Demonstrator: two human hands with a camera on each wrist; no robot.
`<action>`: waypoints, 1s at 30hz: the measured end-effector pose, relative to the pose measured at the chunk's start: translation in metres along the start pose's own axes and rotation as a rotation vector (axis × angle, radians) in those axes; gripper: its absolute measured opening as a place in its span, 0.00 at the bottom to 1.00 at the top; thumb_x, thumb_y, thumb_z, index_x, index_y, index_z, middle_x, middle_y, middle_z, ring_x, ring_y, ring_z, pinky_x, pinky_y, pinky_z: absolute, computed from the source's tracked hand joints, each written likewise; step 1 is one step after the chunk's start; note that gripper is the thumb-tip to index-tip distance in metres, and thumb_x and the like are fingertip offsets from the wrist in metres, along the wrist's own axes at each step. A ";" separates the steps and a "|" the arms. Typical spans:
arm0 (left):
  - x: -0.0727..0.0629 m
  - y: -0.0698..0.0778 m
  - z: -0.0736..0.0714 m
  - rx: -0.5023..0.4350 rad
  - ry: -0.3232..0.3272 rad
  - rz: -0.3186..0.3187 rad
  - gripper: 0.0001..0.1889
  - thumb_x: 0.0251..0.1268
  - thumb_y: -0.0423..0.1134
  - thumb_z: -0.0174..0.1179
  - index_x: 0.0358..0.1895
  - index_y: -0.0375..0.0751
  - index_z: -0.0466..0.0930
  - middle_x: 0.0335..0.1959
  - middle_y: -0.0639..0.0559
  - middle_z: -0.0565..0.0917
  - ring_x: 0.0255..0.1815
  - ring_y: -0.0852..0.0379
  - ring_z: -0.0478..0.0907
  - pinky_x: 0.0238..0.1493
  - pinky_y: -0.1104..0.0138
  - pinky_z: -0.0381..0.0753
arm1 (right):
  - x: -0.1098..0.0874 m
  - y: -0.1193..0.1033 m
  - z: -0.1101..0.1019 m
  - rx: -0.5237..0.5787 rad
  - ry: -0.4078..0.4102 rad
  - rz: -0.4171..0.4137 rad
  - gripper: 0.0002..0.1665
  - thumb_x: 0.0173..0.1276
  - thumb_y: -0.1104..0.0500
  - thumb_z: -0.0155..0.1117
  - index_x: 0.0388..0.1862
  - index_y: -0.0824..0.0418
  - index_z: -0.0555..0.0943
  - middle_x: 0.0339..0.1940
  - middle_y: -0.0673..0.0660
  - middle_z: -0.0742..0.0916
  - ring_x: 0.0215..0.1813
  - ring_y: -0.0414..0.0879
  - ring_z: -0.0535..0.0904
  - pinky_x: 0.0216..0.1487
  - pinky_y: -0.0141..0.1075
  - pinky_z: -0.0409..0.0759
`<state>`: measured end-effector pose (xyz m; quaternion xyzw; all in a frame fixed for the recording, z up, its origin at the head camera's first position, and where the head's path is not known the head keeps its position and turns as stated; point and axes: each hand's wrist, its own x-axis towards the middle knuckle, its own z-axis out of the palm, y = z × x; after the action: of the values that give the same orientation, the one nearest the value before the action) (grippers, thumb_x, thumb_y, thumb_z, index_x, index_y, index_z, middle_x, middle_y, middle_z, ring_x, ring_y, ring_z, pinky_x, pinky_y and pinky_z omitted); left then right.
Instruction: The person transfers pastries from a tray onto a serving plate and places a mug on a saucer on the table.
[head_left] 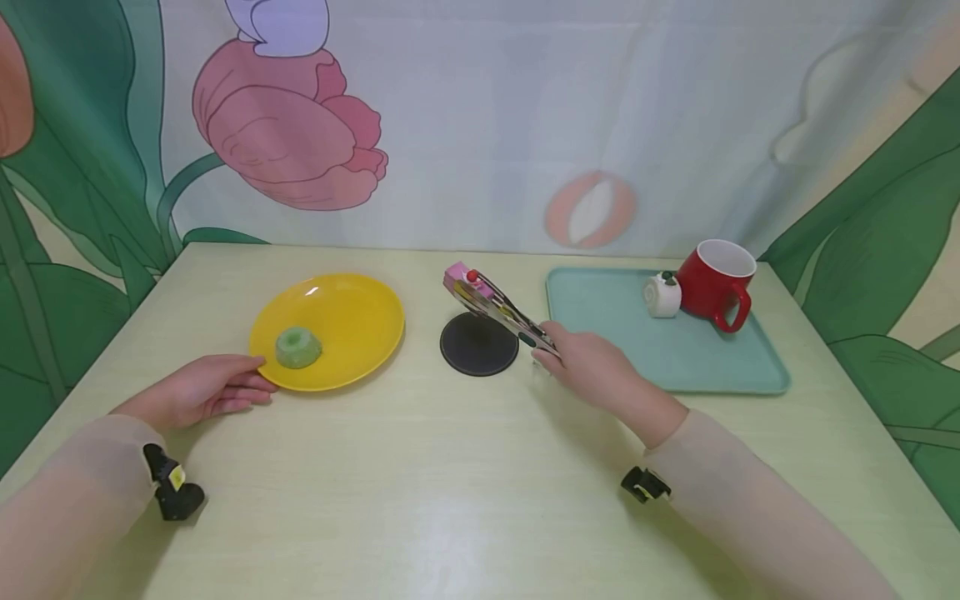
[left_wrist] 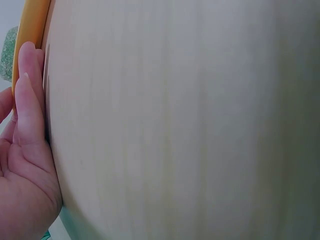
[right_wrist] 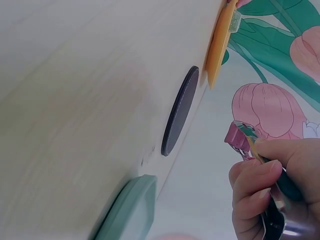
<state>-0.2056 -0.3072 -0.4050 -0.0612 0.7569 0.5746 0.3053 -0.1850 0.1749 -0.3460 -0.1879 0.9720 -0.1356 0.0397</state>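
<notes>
My left hand pinches the near left rim of a yellow plate, thumb on top and fingers under the edge. On that plate, close to my thumb, sits a green ring-shaped toy cake. My right hand grips metal tongs with dark handle parts. Between the tong tips is a small pink block-like piece, with a red ball on top, held up over a round black coaster. In the right wrist view, the pink piece shows beyond my fingers.
A light teal tray lies at the right, bearing a red mug and a white roll-shaped toy cake side by side. Behind the table hangs a curtain printed with flowers and leaves.
</notes>
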 end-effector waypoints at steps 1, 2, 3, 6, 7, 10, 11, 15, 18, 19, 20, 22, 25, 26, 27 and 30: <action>0.000 0.000 0.000 0.000 0.001 0.000 0.28 0.73 0.52 0.44 0.61 0.29 0.61 0.40 0.50 0.85 0.42 0.57 0.82 0.45 0.69 0.79 | 0.001 -0.001 0.000 0.006 -0.001 0.001 0.22 0.72 0.50 0.52 0.57 0.62 0.68 0.22 0.54 0.76 0.21 0.47 0.70 0.20 0.36 0.67; 0.000 0.000 0.000 0.000 0.001 0.001 0.28 0.73 0.52 0.44 0.61 0.29 0.61 0.40 0.50 0.85 0.42 0.57 0.82 0.45 0.69 0.79 | 0.001 -0.001 0.000 0.008 0.001 0.001 0.22 0.72 0.50 0.52 0.57 0.62 0.68 0.23 0.54 0.77 0.22 0.47 0.71 0.20 0.36 0.68; 0.001 0.000 0.000 0.000 0.002 0.001 0.27 0.73 0.52 0.44 0.61 0.29 0.61 0.40 0.50 0.85 0.42 0.57 0.82 0.45 0.70 0.79 | 0.002 -0.002 0.000 0.011 0.000 0.001 0.22 0.72 0.50 0.52 0.58 0.62 0.68 0.23 0.54 0.77 0.22 0.47 0.71 0.21 0.37 0.68; 0.001 0.001 0.000 -0.003 0.001 -0.002 0.27 0.72 0.52 0.44 0.60 0.30 0.61 0.40 0.51 0.85 0.42 0.58 0.82 0.45 0.70 0.79 | 0.003 -0.004 0.000 0.015 -0.003 0.001 0.22 0.72 0.50 0.52 0.58 0.61 0.68 0.25 0.54 0.78 0.23 0.48 0.72 0.22 0.38 0.70; 0.001 0.000 0.000 -0.002 -0.003 0.003 0.27 0.72 0.52 0.44 0.60 0.30 0.62 0.40 0.51 0.85 0.42 0.58 0.82 0.45 0.70 0.79 | 0.004 -0.005 0.000 0.014 -0.003 0.000 0.22 0.72 0.49 0.52 0.58 0.61 0.68 0.25 0.54 0.78 0.24 0.48 0.73 0.22 0.39 0.70; 0.000 0.001 0.000 -0.004 -0.009 0.005 0.28 0.72 0.53 0.45 0.60 0.30 0.62 0.40 0.51 0.85 0.42 0.58 0.82 0.45 0.70 0.79 | 0.005 -0.008 0.000 0.003 0.000 -0.012 0.23 0.72 0.50 0.52 0.59 0.61 0.68 0.26 0.55 0.79 0.25 0.49 0.74 0.24 0.41 0.72; 0.000 0.001 0.000 -0.004 -0.009 0.004 0.28 0.72 0.53 0.45 0.60 0.30 0.62 0.40 0.51 0.85 0.42 0.58 0.82 0.45 0.70 0.79 | 0.006 -0.008 0.000 -0.003 0.002 -0.016 0.23 0.72 0.50 0.52 0.59 0.61 0.68 0.26 0.55 0.80 0.25 0.49 0.74 0.24 0.42 0.73; -0.001 0.002 0.001 0.001 0.002 -0.005 0.28 0.72 0.52 0.44 0.60 0.31 0.61 0.40 0.51 0.85 0.42 0.58 0.82 0.45 0.70 0.79 | 0.009 -0.012 -0.001 -0.017 0.002 -0.032 0.23 0.72 0.50 0.51 0.59 0.62 0.68 0.24 0.55 0.79 0.25 0.49 0.74 0.25 0.43 0.73; -0.001 0.002 0.001 0.007 -0.003 0.002 0.28 0.72 0.52 0.44 0.61 0.30 0.61 0.40 0.51 0.85 0.42 0.58 0.82 0.45 0.70 0.79 | 0.012 -0.015 0.000 -0.018 -0.006 -0.036 0.23 0.72 0.50 0.51 0.59 0.62 0.68 0.24 0.55 0.79 0.25 0.49 0.74 0.25 0.42 0.73; -0.001 0.002 0.001 0.008 -0.004 0.002 0.29 0.72 0.53 0.44 0.61 0.30 0.61 0.40 0.51 0.84 0.42 0.57 0.82 0.45 0.70 0.79 | 0.014 -0.016 0.000 -0.018 -0.009 -0.036 0.23 0.72 0.50 0.51 0.59 0.62 0.68 0.24 0.55 0.79 0.25 0.49 0.74 0.25 0.42 0.73; -0.001 0.001 0.001 0.010 -0.005 0.002 0.29 0.72 0.53 0.44 0.61 0.30 0.60 0.40 0.51 0.84 0.42 0.57 0.82 0.46 0.70 0.79 | 0.015 -0.017 0.000 -0.020 -0.011 -0.037 0.23 0.72 0.49 0.51 0.60 0.61 0.67 0.25 0.55 0.79 0.25 0.49 0.74 0.25 0.42 0.73; -0.001 0.001 0.000 0.013 -0.008 0.002 0.30 0.72 0.53 0.45 0.62 0.30 0.60 0.41 0.51 0.84 0.43 0.57 0.82 0.46 0.70 0.79 | 0.017 -0.019 0.001 -0.023 -0.010 -0.044 0.23 0.72 0.49 0.51 0.59 0.61 0.68 0.26 0.55 0.80 0.25 0.49 0.74 0.26 0.43 0.74; -0.001 0.001 0.000 0.014 -0.002 -0.006 0.30 0.72 0.54 0.45 0.62 0.30 0.60 0.41 0.51 0.84 0.43 0.57 0.82 0.46 0.70 0.78 | 0.020 -0.023 0.003 -0.022 -0.009 -0.054 0.23 0.72 0.49 0.51 0.59 0.61 0.68 0.26 0.55 0.80 0.26 0.50 0.75 0.26 0.43 0.74; -0.001 0.001 0.000 0.013 -0.001 -0.005 0.30 0.72 0.54 0.45 0.62 0.30 0.60 0.41 0.51 0.84 0.43 0.57 0.82 0.46 0.70 0.78 | 0.021 -0.024 0.003 -0.023 -0.008 -0.061 0.23 0.72 0.50 0.51 0.59 0.61 0.68 0.26 0.55 0.80 0.26 0.50 0.75 0.26 0.43 0.74; -0.001 0.001 0.000 0.014 -0.002 -0.004 0.30 0.71 0.54 0.45 0.62 0.30 0.60 0.41 0.51 0.84 0.43 0.57 0.82 0.46 0.70 0.78 | 0.021 -0.025 0.003 -0.023 -0.008 -0.067 0.23 0.72 0.50 0.52 0.58 0.62 0.68 0.26 0.55 0.80 0.26 0.50 0.75 0.27 0.44 0.74; -0.001 0.001 0.000 0.009 -0.002 -0.004 0.30 0.71 0.54 0.45 0.62 0.30 0.60 0.41 0.51 0.84 0.43 0.57 0.82 0.46 0.70 0.78 | 0.024 -0.029 0.004 -0.029 -0.019 -0.074 0.23 0.72 0.50 0.51 0.59 0.62 0.68 0.26 0.56 0.80 0.27 0.50 0.76 0.27 0.44 0.75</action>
<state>-0.2053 -0.3072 -0.4038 -0.0608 0.7590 0.5708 0.3072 -0.1963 0.1396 -0.3420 -0.2254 0.9658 -0.1210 0.0409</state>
